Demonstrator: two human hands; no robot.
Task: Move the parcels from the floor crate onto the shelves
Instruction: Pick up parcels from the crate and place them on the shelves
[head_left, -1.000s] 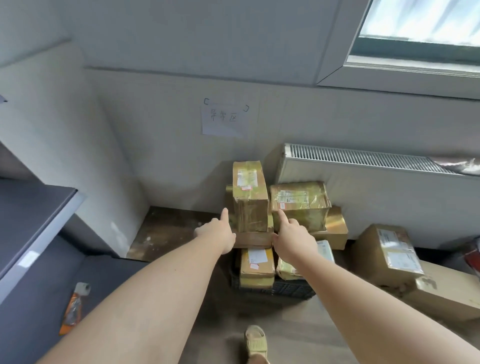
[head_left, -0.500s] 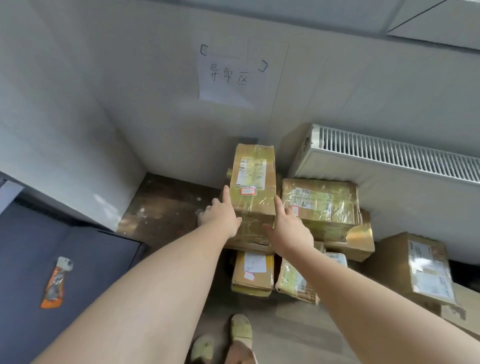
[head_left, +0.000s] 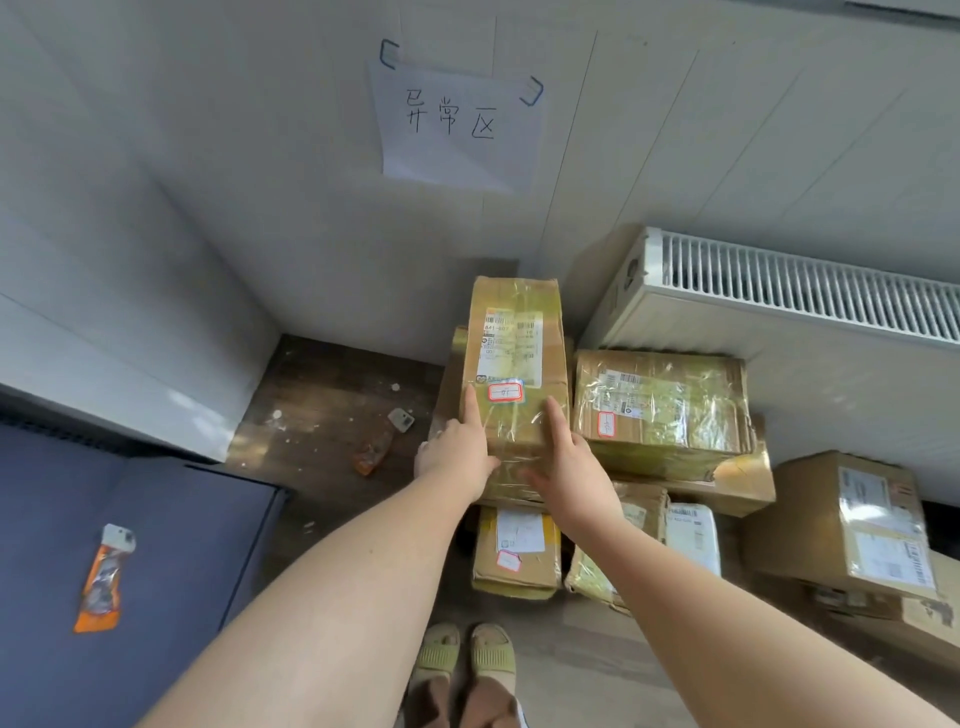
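Beside white wall (head_left: 249, 218), gripping top parcel (head_left: 514, 332) at both sides with left hand (head_left: 460, 454) and right hand (head_left: 576, 473), thumbs on its face.

White finned radiator (head_left: 810, 291) along the right wall. Paper sign (head_left: 457, 124) with handwritten characters taped to the wall up-left of radiator; orange wrapper (head_left: 373, 453) on dark wood floor (head_left: 322, 405) left of radiator, among white specks. Second orange wrapper (head_left: 104, 579) far left of radiator and lower, on a blue surface (head_left: 182, 571); green slippers (head_left: 467, 657) below-left of radiator.
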